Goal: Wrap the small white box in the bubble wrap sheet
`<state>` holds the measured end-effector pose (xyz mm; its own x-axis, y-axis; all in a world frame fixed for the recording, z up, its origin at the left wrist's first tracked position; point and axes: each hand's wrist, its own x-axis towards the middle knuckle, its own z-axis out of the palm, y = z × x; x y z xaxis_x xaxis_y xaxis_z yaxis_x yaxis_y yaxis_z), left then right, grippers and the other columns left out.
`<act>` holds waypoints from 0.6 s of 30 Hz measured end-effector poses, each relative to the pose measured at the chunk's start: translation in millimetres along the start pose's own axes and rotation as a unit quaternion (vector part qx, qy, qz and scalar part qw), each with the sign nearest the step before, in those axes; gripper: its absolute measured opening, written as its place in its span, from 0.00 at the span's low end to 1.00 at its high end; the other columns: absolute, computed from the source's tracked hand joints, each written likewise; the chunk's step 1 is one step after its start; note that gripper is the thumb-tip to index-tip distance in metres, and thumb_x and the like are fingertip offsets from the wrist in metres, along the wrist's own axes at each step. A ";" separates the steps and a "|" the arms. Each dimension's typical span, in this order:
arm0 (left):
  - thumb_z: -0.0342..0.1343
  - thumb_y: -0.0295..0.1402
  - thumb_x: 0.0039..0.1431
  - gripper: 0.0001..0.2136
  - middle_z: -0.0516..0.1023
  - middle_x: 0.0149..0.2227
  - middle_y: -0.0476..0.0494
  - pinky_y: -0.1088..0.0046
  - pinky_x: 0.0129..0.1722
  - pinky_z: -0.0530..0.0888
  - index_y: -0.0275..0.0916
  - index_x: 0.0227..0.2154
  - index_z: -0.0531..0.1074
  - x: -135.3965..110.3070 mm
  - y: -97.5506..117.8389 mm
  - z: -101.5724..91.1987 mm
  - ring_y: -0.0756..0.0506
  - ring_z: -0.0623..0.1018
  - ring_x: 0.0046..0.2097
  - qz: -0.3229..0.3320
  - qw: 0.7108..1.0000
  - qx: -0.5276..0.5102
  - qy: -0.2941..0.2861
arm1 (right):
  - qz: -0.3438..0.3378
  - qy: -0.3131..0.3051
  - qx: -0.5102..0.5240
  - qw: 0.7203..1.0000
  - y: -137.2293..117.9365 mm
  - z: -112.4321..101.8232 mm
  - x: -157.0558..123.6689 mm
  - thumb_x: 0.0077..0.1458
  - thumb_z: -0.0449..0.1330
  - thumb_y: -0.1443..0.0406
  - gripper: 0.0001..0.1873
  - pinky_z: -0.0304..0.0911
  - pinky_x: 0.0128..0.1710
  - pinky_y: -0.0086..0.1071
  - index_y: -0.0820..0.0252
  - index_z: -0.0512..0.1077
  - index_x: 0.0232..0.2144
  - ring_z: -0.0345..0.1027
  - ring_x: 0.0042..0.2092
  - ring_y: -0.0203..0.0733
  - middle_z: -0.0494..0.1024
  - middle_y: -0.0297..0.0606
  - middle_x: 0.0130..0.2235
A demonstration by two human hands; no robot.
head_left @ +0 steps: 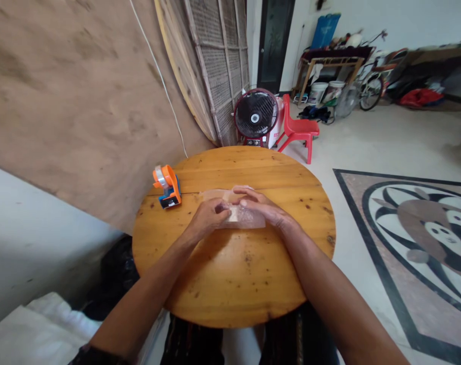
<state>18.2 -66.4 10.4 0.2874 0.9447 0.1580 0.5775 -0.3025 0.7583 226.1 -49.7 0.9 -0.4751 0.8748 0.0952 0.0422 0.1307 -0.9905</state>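
Observation:
A piece of translucent plastic, bumpy like bubble wrap point(249, 218), lies on the round wooden table point(234, 274) under both hands. Something pale shows through its middle, too blurred to name. My left hand point(210, 215) has its fingers curled at the left part of the wrap, thumb and fingertips closing on it. From the other side my right hand point(261, 204) reaches over the wrap with its fingers stretched out to the left, palm side down. An orange and blue tape dispenser point(168, 187) with a roll of clear tape stands to the left, apart from my hands.
Past the table's far edge are a dark red fan point(255, 114) and a red plastic chair point(300, 126). A brown wall panel point(81, 101) rises on the left. Dark and white bags point(43, 324) sit low on the left. A bicycle point(373, 88) stands farther back.

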 end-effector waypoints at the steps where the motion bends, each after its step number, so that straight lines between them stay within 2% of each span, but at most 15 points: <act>1: 0.53 0.36 0.49 0.07 0.71 0.25 0.52 0.77 0.28 0.65 0.37 0.26 0.71 -0.2 -1.4 1.0 0.51 0.69 0.28 -0.003 1.000 -0.014 0.003 | 0.010 -0.004 -0.001 1.000 2.3 1.0 1.9 0.45 0.66 0.51 0.33 0.58 0.57 0.45 0.54 0.68 0.53 0.65 0.54 0.49 0.74 0.41 0.51; 3: 0.53 0.35 0.49 0.07 0.71 0.24 0.52 0.77 0.28 0.64 0.36 0.26 0.71 -0.5 -3.2 2.2 0.51 0.68 0.28 -0.008 0.999 -0.033 0.010 | 0.019 -0.002 -0.016 1.000 8.6 3.9 6.5 0.41 0.69 0.54 0.34 0.60 0.54 0.44 0.57 0.69 0.52 0.68 0.50 0.48 0.76 0.41 0.46; 8: 0.54 0.35 0.46 0.07 0.70 0.23 0.51 0.77 0.27 0.62 0.35 0.23 0.71 -0.4 -4.1 3.2 0.51 0.67 0.26 -0.023 0.998 -0.051 0.041 | -0.016 0.029 -0.067 0.997 19.2 10.2 12.9 0.43 0.67 0.58 0.24 0.61 0.50 0.39 0.62 0.74 0.43 0.69 0.46 0.44 0.76 0.41 0.45; 14: 0.55 0.38 0.44 0.10 0.71 0.23 0.51 0.78 0.26 0.64 0.35 0.24 0.70 0.1 -5.8 3.0 0.51 0.67 0.26 -0.065 0.990 -0.121 0.019 | 0.010 0.043 -0.047 0.998 23.2 16.7 12.6 0.46 0.64 0.57 0.15 0.62 0.36 0.32 0.63 0.76 0.34 0.69 0.33 0.38 0.77 0.36 0.32; 18: 0.56 0.40 0.43 0.11 0.69 0.22 0.52 0.78 0.26 0.63 0.35 0.24 0.69 0.2 -9.5 -0.5 0.52 0.67 0.26 -0.084 0.989 -0.122 0.012 | 0.001 0.072 -0.066 0.995 21.7 21.4 13.2 0.45 0.63 0.58 0.13 0.61 0.34 0.30 0.62 0.76 0.29 0.67 0.31 0.37 0.76 0.35 0.30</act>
<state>12.3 -63.2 3.6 0.1830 0.9827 0.0288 0.4134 -0.1035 0.9046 201.9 -45.2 -21.5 -0.3448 0.9315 0.1160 0.1622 0.1808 -0.9700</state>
